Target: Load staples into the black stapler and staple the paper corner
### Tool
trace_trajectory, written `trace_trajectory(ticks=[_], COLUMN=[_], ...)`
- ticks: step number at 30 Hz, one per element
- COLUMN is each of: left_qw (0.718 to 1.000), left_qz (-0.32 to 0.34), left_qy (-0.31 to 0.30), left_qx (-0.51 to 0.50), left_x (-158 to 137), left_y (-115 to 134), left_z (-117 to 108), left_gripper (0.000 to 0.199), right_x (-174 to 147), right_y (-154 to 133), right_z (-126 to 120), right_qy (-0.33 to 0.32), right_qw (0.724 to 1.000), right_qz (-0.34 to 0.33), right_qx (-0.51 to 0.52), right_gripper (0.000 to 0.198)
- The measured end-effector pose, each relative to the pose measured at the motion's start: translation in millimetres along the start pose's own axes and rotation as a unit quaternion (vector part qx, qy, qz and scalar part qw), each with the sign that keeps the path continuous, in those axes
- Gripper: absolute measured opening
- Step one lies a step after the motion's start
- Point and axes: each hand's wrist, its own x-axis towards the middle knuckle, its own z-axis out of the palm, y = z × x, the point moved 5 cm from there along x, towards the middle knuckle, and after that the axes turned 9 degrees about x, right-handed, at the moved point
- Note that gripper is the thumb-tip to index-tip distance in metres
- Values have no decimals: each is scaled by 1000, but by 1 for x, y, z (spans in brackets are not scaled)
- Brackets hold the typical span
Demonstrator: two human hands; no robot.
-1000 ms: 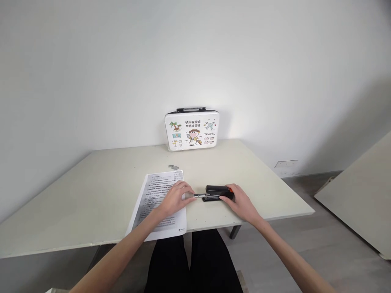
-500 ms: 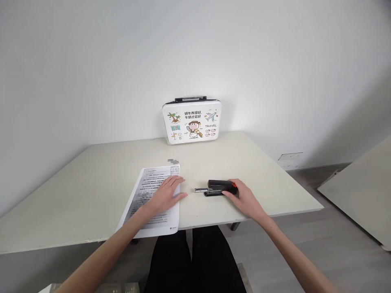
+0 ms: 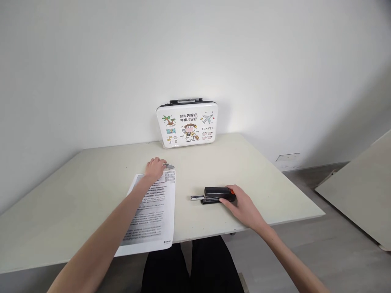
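Note:
My left hand (image 3: 155, 168) is just past the top edge of a printed sheet (image 3: 152, 221). Its fingers are curled together, with their tips on the left end of several grey staple strips (image 3: 170, 166). The strips lie on the table beyond the paper's top right corner. My right hand (image 3: 244, 205) is wrapped round the rear end of a black stapler (image 3: 215, 193). The stapler lies on the table pointing left. Its metal staple tray (image 3: 197, 197) sticks out from the front.
A white carry case (image 3: 187, 126) with cartoon pictures and a black handle stands at the back of the pale table (image 3: 100, 179), against the wall. The sheet overhangs the front edge. A white panel (image 3: 360, 195) stands at the right, beyond the table.
My left hand has moved off the middle of the sheet and forward to the staple strips. My right hand stays on the stapler. The whole view has shifted slightly.

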Motion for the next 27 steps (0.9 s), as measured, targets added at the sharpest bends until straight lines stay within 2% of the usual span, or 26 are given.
trace_trajectory(ticks=[5,10,14,18,23,27], left_qw=[1000,994,985,972,944,942], left_qz=[-6,8,51,98,142,176], left_qy=[18,50,56,42,-19,-11], left_qx=[-22,-92,-155,-210,-297,-285], left_x=[-8,-28,-59,-104,-144,-154], left_y=[-1,5,31,65,97,115], left_z=[-5,-33,-58,-70,-67,-62], left_gripper=[30,34,41,39,35,33], right_x=[0,0,-2,-2,-2,-2], right_y=[-1,-2,-3,-2,0,-1], right_z=[-1,-2,-3,-4,-3,-4], right_qy=[1,-5,-10,-4,-3,2], right_qw=[1000,1000,1000,1000,1000,1000], right_qz=[-10,-15,-9,-16,-25,-26], right_qx=[0,-3,-13,-16,-14,-17], right_gripper=[37,39,40,40,41,38])
